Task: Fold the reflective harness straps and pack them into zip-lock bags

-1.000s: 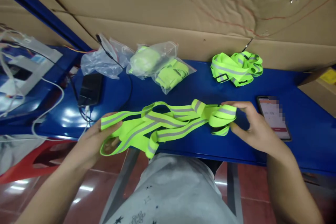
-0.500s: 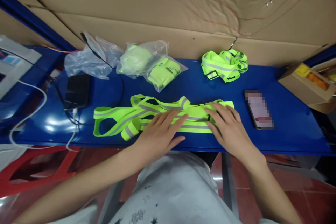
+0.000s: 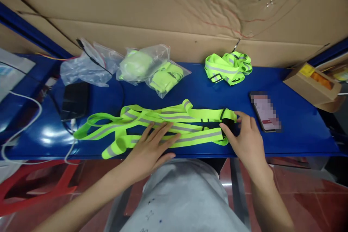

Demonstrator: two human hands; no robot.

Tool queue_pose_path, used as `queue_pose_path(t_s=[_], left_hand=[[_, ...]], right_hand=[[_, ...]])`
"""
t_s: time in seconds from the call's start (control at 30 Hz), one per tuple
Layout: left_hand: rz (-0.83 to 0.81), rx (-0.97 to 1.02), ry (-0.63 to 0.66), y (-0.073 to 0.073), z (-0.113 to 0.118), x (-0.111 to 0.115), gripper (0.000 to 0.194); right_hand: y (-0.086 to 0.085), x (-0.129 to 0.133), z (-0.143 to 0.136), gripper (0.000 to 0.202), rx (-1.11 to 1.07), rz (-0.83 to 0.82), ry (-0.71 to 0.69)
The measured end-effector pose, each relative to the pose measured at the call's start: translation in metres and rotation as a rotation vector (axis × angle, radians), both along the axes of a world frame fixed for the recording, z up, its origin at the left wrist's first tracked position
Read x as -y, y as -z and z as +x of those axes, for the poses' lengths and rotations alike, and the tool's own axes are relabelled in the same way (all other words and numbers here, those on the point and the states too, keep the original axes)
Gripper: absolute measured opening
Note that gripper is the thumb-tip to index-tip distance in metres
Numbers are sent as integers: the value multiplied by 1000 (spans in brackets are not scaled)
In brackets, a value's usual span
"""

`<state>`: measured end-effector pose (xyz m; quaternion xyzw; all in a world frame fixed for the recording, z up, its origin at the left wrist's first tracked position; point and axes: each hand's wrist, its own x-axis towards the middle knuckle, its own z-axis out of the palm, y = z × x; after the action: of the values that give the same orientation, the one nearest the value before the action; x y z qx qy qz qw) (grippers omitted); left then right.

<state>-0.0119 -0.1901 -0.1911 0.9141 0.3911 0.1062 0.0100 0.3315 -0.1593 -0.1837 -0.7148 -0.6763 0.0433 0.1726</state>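
A neon-yellow reflective strap harness (image 3: pixel 187 116) with grey stripes and black buckles lies stretched in long bands across the blue table. Flat on its middle bands rests my left hand (image 3: pixel 148 150), fingers spread. At the harness's right end is my right hand (image 3: pixel 249 138), thumb against the lower band and index finger at the tip of the upper one, with a black buckle part between them. The right hand's other fingers are curled and partly hidden. Loops of strap flare out at the left end.
Behind lie yellow straps in clear bags (image 3: pixel 165 78), crumpled empty bags (image 3: pixel 84 67) and a loose yellow strap bundle (image 3: pixel 228 68). A phone (image 3: pixel 265 111) is at the right, near a cardboard box (image 3: pixel 312 83). A black device (image 3: pixel 74 100) with cables sits left on the blue table (image 3: pixel 299 134).
My left hand has slid left along the bands, and the harness's left end reaches farther left. My right hand has moved from on top of the bands to their right end, uncovering the buckles.
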Motion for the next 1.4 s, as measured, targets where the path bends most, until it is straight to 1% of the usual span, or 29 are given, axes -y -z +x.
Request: queue_pose_path(t_s=[0.07,0.13,0.17,0.2,0.23,0.3,0.37,0.43,0.5,0.53,0.6,0.63,0.67,0.7,0.77,0.8,0.83,0.87,0.9,0.93,1.0,1.03,1.1,1.17,1.2,1.27,1.33,1.4], left_hand=[[27,123,12,-5,10,-2,30],[94,235,55,-12,23,-9,19],[136,265,83,-16,30,-15,20],[172,273,115,-21,38,-22,24],[198,260,150,-26,47,-31,31],[194,192,223,-36,66,-51,43],[164,96,278,-44,84,-72,54],[122,41,321,-50,98,-91,57],[68,20,303,-51,105,-106,58],[30,19,276,-51,106,-112,60],[-69,30,204,-47,104,-123,61],[-115,38,170,-45,102,-127,59],[-156,43,135,-42,99,-131,53],[-191,47,103,-41,96,-135,45],[-271,53,69,-40,89,-143,25],[-333,60,77,-41,86,-147,25],[-395,84,93,-42,83,-150,32],[-432,127,109,-44,82,-153,39],[-428,183,115,-46,82,-155,42],[-379,241,114,-48,82,-156,43],[-177,314,122,-54,83,-155,51],[-68,310,140,-58,84,-154,53],[68,224,203,-70,84,-154,45],[107,131,231,-86,84,-155,39],[107,107,222,-95,84,-157,41],[114,128,192,-116,84,-161,51],[149,184,198,-140,82,-164,58],[218,186,237,-165,75,-164,59]], right_hand=[[-9,7,-9,66,8,-91,7],[-16,11,-17,68,66,-135,12],[-18,11,-20,70,87,-146,1],[-20,10,-22,70,82,-163,-23],[-20,8,-24,67,48,-184,-61],[-20,2,-27,59,-94,-201,-172],[-19,-5,-29,57,-264,-155,-326],[-18,-11,-30,61,-381,-37,-461],[-15,-18,-30,67,-428,100,-535],[-13,-21,-30,71,-428,151,-550],[-8,-26,-29,80,-377,172,-527],[-6,-28,-29,82,-347,152,-493],[-4,-29,-29,79,-335,128,-450],[-3,-30,-28,70,-350,106,-407],[-3,-31,-27,38,-456,88,-352],[-4,-32,-26,25,-522,87,-340],[-5,-34,-25,20,-573,79,-332],[-7,-36,-24,22,-608,67,-320],[-9,-39,-23,24,-634,49,-310],[-11,-43,-22,27,-660,30,-299],[-16,-52,-19,31,-713,-3,-290],[-19,-57,-18,32,-736,-9,-298],[-30,-68,-16,33,-765,11,-332],[-44,-79,-14,34,-784,57,-383],[-54,-84,-14,35,-794,84,-413],[-75,-94,-13,34,-832,139,-485],[-102,-99,-11,26,-865,181,-565],[-133,-99,-5,25,-820,146,-663]])
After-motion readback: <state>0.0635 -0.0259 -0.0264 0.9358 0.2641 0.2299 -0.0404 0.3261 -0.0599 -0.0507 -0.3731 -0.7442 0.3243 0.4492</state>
